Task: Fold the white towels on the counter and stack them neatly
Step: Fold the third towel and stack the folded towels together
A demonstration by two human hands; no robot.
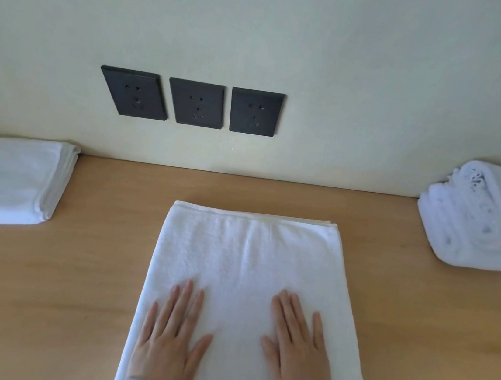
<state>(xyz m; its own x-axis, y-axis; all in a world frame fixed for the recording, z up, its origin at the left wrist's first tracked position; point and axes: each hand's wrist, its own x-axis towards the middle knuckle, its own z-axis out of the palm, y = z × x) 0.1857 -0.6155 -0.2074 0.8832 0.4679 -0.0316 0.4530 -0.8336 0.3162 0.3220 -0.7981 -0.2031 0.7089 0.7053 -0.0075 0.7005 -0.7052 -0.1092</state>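
White towel (247, 253), edge seemingly layered, beneath left hand (166, 338) and right hand (298, 352).

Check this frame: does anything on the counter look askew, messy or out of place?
Only the towel pile on the right: its folded ends are rumpled and uneven, unlike the flat folded towel on the left. The centre towel lies straight under the left hand and right hand.

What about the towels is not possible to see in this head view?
Head view:
Middle towel: near end cut off by the bottom edge.
Folded towel on the left: cut off by the left edge.
Towel pile on the right: cut off by the right edge; number of towels unclear.
Cloth under the left hand and right hand: covered by the palms.
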